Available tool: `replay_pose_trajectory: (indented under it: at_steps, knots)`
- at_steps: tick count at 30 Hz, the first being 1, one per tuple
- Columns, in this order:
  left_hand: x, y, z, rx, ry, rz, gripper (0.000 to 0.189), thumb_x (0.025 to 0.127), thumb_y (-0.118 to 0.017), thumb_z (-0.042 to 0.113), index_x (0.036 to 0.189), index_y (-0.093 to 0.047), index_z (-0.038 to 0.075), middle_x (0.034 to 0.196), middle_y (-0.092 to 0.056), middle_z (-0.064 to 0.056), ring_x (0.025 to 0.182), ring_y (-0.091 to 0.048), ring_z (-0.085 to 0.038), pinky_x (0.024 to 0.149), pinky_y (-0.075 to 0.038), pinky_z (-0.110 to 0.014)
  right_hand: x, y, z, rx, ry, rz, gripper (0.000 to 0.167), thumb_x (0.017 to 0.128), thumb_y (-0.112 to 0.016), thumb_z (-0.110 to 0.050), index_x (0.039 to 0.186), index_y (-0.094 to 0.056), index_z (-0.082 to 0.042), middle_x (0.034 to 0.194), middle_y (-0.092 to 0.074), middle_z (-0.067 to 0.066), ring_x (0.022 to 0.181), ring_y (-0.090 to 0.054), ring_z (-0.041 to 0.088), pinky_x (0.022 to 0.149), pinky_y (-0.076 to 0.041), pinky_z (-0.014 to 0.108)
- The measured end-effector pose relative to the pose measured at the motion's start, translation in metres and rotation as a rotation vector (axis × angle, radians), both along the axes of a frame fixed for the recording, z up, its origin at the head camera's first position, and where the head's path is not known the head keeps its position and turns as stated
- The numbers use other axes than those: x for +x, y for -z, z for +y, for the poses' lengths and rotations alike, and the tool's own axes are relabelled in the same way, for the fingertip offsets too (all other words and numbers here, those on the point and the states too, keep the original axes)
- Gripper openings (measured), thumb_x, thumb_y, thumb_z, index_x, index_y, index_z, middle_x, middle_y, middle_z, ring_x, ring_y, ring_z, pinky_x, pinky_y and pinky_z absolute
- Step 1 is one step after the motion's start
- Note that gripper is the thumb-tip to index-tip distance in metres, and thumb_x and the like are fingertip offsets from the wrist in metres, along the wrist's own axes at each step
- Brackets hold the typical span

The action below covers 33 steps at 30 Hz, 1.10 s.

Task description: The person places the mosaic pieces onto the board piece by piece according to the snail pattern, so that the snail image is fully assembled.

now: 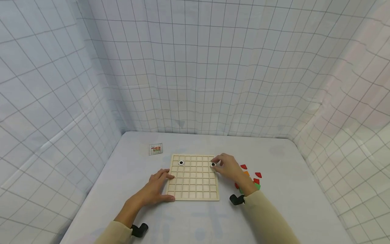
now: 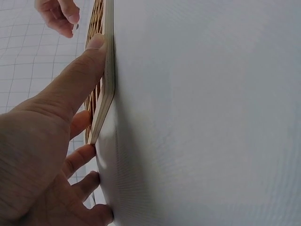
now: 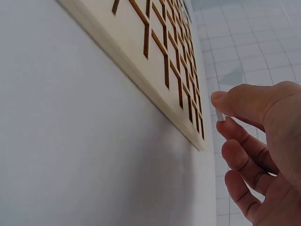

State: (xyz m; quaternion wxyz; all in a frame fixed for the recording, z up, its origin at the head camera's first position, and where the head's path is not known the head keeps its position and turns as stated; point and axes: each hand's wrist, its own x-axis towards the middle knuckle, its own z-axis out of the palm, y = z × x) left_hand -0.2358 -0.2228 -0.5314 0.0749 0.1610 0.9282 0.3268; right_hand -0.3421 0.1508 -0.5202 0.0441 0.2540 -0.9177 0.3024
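A pale wooden grid board lies on the table, divided into small squares. In its upper left part sits a white piece with a black dot, which looks like an eye. My left hand rests at the board's left side, thumb on the near corner and fingers spread along the edge. Near the upper right edge, my right hand pinches a second white eye piece between thumb and fingertip. The right wrist view shows that piece edge-on, apart from the board.
Several red, green and orange pieces lie right of the board, partly hidden by my right forearm. A small picture card with a gridded drawing lies at the back left. White gridded cloth encloses the table's back and sides.
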Motion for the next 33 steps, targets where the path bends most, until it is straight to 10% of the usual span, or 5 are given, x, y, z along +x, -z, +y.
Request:
replay_pose_trajectory:
  at_steps: [33]
  knots:
    - [0.003, 0.0, -0.001, 0.004, -0.007, -0.006, 0.081, 0.088, -0.104, 0.043, 0.152, -0.063, 0.014, 0.182, -0.043, -0.025, 0.168, -0.04, -0.058, 0.136, -0.034, -0.081, -0.023, 0.027, -0.099, -0.135, -0.12, -0.045, 0.01, 0.106, -0.086, -0.011, 0.114, -0.091, -0.007, 0.111, -0.082, 0.01, 0.095, -0.074, 0.016, 0.082, -0.064, 0.029]
